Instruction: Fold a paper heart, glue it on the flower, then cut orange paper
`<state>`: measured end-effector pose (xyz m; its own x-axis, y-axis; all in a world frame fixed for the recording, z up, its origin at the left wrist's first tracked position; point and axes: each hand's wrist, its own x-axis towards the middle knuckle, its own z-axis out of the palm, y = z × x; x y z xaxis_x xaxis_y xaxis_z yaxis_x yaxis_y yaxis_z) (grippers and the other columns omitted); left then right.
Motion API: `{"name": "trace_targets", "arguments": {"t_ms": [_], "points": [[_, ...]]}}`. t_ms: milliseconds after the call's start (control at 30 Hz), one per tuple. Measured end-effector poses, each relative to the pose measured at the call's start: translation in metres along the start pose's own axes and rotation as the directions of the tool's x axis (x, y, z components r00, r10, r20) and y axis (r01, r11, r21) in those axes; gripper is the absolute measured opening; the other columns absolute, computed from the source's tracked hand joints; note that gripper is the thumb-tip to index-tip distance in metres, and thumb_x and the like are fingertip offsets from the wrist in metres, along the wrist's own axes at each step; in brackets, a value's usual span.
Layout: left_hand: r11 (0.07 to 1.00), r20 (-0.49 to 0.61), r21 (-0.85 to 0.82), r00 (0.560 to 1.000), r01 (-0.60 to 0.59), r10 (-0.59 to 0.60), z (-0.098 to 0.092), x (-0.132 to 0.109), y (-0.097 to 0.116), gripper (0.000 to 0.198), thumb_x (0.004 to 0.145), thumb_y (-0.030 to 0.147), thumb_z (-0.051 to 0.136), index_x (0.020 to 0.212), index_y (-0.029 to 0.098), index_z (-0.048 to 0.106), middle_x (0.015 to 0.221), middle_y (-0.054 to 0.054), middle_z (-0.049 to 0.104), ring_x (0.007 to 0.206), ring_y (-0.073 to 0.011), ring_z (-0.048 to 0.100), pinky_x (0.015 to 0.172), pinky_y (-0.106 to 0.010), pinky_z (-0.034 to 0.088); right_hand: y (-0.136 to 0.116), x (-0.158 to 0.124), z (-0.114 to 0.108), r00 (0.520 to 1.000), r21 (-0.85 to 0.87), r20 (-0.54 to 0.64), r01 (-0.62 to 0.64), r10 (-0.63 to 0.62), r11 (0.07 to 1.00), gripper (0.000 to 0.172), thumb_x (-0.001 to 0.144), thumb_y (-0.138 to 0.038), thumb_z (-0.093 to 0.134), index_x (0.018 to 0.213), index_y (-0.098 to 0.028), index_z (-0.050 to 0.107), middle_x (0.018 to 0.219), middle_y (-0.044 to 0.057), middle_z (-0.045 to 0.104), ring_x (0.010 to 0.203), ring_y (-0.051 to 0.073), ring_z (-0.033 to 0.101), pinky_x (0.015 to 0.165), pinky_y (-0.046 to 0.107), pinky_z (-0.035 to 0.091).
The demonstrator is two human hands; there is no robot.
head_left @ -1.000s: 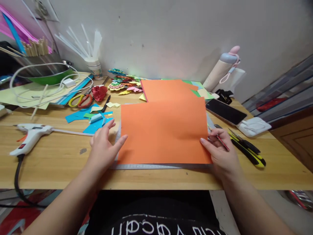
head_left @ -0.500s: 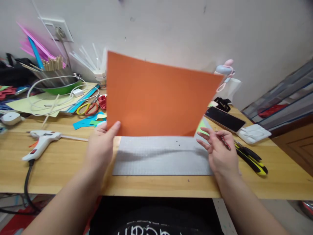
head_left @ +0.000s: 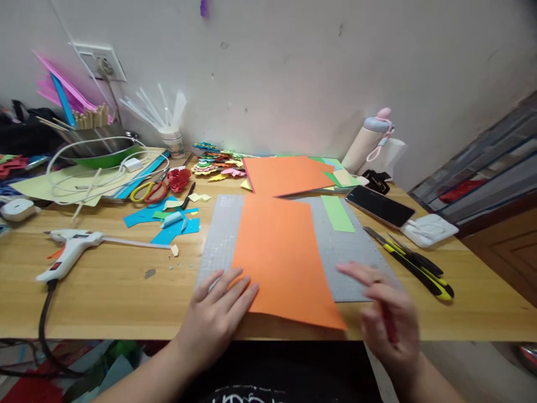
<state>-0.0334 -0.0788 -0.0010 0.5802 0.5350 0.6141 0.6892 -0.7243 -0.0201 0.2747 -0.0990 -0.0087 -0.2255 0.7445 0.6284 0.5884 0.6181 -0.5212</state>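
Observation:
An orange sheet of paper (head_left: 281, 257) lies lengthwise on a grey cutting mat (head_left: 218, 246), its near edge hanging past the mat toward me. My left hand (head_left: 220, 310) rests flat on the sheet's near left corner, fingers stretched out. My right hand (head_left: 388, 319) is blurred at the mat's near right corner and grips a thin red pen (head_left: 388, 324).
More orange sheets (head_left: 289, 174) and a green strip (head_left: 338, 214) lie behind. Yellow-black utility knives (head_left: 415, 263), a phone (head_left: 380, 205) and a bottle (head_left: 364, 144) sit to the right. A glue gun (head_left: 69, 252), scissors (head_left: 146, 191), blue scraps (head_left: 168, 219) and a cable lie left.
The orange sheet, flat a second ago, was lifted upright, turned and laid down lengthwise. My left hand now presses its corner; my right hand drew back toward me.

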Motion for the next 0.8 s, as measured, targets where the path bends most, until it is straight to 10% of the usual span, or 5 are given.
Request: {"name": "trace_targets", "arguments": {"t_ms": [133, 300, 433, 533, 800], "points": [[0.991, 0.026, -0.121, 0.998, 0.065, -0.062, -0.002, -0.001, 0.009, 0.027, 0.089, 0.010, 0.045, 0.101, 0.021, 0.066, 0.093, 0.003, 0.074, 0.098, -0.0200, 0.063, 0.095, -0.036, 0.033, -0.026, 0.007, 0.004, 0.946, -0.107, 0.306, 0.150, -0.111, 0.983, 0.030, 0.081, -0.037, 0.064, 0.102, -0.021, 0.049, 0.115, 0.011, 0.067, 0.111, 0.027, 0.059, 0.096, 0.047, 0.047], [0.944, 0.132, -0.228, 0.968, 0.240, -0.214, -0.010, 0.018, -0.001, 0.017, 0.085, 0.018, 0.056, 0.098, 0.025, 0.065, 0.082, 0.005, 0.074, 0.092, -0.0197, 0.064, 0.096, -0.041, 0.032, -0.029, 0.019, 0.007, 0.957, -0.125, 0.281, 0.105, -0.066, 0.987, 0.020, 0.086, -0.008, 0.047, 0.099, -0.022, 0.054, 0.097, 0.003, 0.071, 0.087, 0.015, 0.067, 0.079, 0.030, 0.053], [0.751, 0.409, -0.294, 0.788, 0.591, -0.460, -0.008, 0.044, -0.029, 0.019, 0.083, 0.038, 0.058, 0.090, 0.024, 0.069, 0.084, -0.001, 0.073, 0.081, -0.0209, 0.064, 0.082, -0.041, 0.043, -0.014, 0.046, 0.007, 0.954, -0.215, 0.274, -0.061, 0.120, 0.975, 0.005, 0.089, -0.020, 0.049, 0.086, -0.023, 0.051, 0.074, 0.001, 0.067, 0.063, 0.014, 0.062, 0.055, 0.026, 0.049], [0.505, 0.599, -0.297, 0.569, 0.811, -0.563, 0.002, 0.063, -0.054, 0.028, 0.083, 0.043, 0.053, 0.076, 0.019, 0.067, 0.075, -0.001, 0.071, 0.068, -0.0185, 0.062, 0.062, -0.030, 0.044, -0.012, 0.074, 0.015, 0.987, -0.390, 0.156, 0.016, 0.049, 0.921, 0.004, 0.086, -0.021, 0.053, 0.089, -0.022, 0.051, 0.102, 0.008, 0.069, 0.097, 0.024, 0.063, 0.081, 0.041, 0.050], [0.515, 0.623, -0.238, 0.537, 0.823, -0.569, 0.043, 0.079, -0.095, 0.037, 0.078, 0.051, 0.053, 0.080, 0.019, 0.070, 0.067, 0.000, 0.068, 0.058, -0.0165, 0.058, 0.051, -0.025, 0.038, -0.030, 0.095, 0.085, 0.890, -0.247, 0.412, 0.316, -0.196, 0.916, 0.024, 0.091, -0.013, 0.043, 0.111, -0.019, 0.053, 0.137, 0.003, 0.053, 0.128, 0.018, 0.045, 0.114, 0.045, 0.023]]}}
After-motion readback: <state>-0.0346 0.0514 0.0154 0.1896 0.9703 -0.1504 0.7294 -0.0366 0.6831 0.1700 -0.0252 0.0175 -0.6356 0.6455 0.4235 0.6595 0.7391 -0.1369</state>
